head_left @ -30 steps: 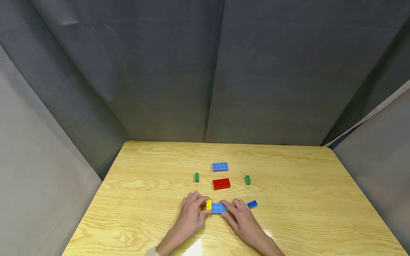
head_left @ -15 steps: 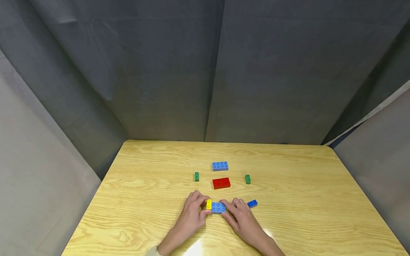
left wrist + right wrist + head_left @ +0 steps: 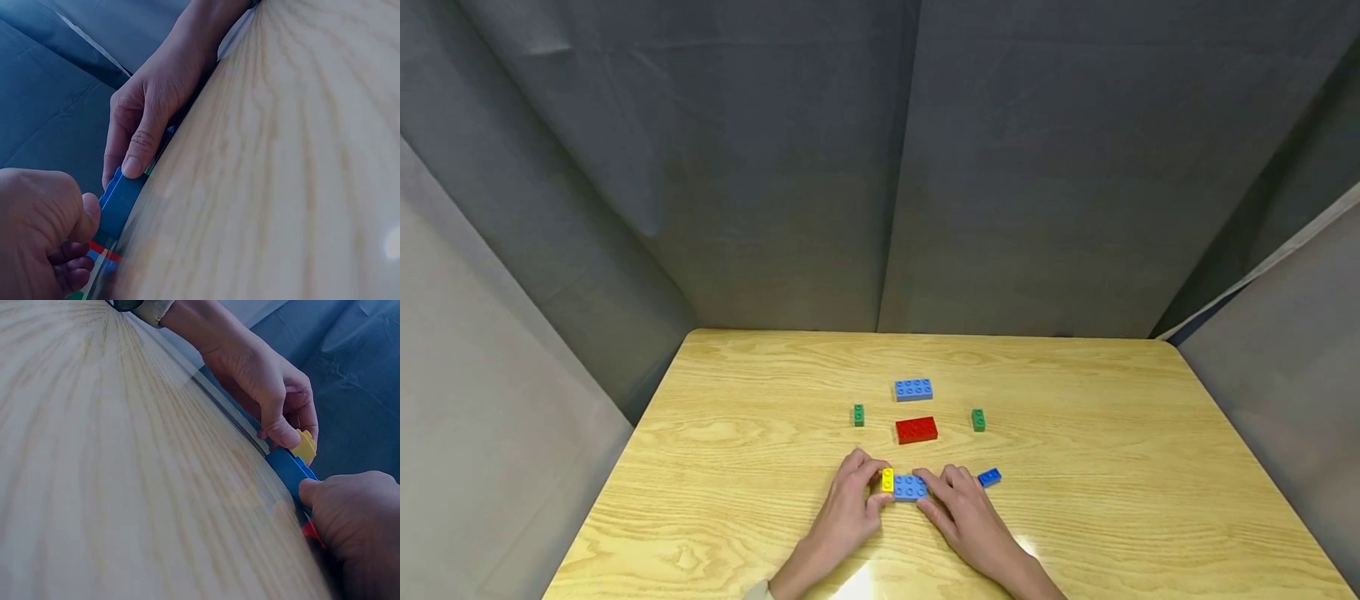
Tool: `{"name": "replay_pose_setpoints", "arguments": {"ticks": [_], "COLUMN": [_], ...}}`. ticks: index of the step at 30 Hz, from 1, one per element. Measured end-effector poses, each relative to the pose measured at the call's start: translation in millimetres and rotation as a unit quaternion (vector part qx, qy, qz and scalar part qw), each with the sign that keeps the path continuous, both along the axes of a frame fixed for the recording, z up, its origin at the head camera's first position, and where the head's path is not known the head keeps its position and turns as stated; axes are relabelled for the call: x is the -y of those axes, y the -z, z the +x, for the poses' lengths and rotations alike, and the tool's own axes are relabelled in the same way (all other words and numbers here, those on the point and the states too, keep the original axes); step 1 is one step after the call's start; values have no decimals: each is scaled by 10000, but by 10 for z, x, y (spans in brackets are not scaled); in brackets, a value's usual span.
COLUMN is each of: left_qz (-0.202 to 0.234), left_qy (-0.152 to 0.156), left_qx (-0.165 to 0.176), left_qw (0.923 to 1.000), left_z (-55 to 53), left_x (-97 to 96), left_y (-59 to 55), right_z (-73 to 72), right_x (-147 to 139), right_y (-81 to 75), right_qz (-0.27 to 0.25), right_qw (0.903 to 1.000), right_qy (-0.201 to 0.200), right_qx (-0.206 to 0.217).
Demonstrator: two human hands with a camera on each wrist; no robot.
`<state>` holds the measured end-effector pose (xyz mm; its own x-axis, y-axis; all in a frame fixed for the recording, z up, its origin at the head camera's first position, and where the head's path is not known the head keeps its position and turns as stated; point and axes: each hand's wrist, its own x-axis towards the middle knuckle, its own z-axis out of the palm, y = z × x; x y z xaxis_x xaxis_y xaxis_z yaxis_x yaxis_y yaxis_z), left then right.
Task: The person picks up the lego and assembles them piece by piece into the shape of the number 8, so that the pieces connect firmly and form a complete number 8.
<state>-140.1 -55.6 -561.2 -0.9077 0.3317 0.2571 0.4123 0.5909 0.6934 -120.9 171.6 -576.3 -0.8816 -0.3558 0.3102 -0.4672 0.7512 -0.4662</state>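
Note:
In the head view, a light blue brick (image 3: 910, 488) lies on the table near the front, between the two hands. On its left end is a small yellow brick (image 3: 887, 480), which my left hand (image 3: 848, 502) pinches between thumb and forefinger. My right hand (image 3: 964, 517) pinches the blue brick's right end, thumb at the near side and forefinger at the far side. The right wrist view shows the yellow brick (image 3: 305, 447) higher than the blue brick (image 3: 292, 472); whether its studs are fully pressed together cannot be told.
Behind the hands lie a red brick (image 3: 917, 430), another light blue brick (image 3: 913, 390) and small green bricks, one at left (image 3: 859, 415) and one at right (image 3: 978, 420). A small dark blue brick (image 3: 990, 477) sits beside the right hand. Grey curtains (image 3: 775, 167) surround the wooden table (image 3: 1112, 467).

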Motion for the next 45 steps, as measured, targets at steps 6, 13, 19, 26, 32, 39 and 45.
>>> {"name": "replay_pose_setpoints", "arguments": {"ticks": [6, 13, 19, 26, 32, 39, 45], "left_qz": [295, 554, 866, 815, 706, 628, 700], "left_qy": [22, 31, 257, 481, 530, 517, 518], "left_qx": [248, 459, 501, 423, 472, 403, 367], "left_qw": [9993, 9974, 9947, 9946, 9950, 9959, 9955], "left_z": [-5, -18, -54, -84, -81, -73, -81], "left_x": [-20, -24, 26, 72, 72, 71, 65], "left_y": [12, 45, 102, 139, 159, 170, 161], "right_z": [-7, -9, -6, 1, 23, 54, 65], "right_x": [-8, -4, 10, 17, 26, 48, 42], "right_y": [-8, 9, 8, -29, -51, -125, -211], "right_qz": [19, -10, 99, 223, 292, 268, 99], "right_qw": [10000, 10000, 9999, 9994, 9987, 9966, 9922], "right_qy": [5, -2, 35, 149, 249, 568, 908], "right_qx": [-40, -95, 31, 241, 334, 539, 844]}}
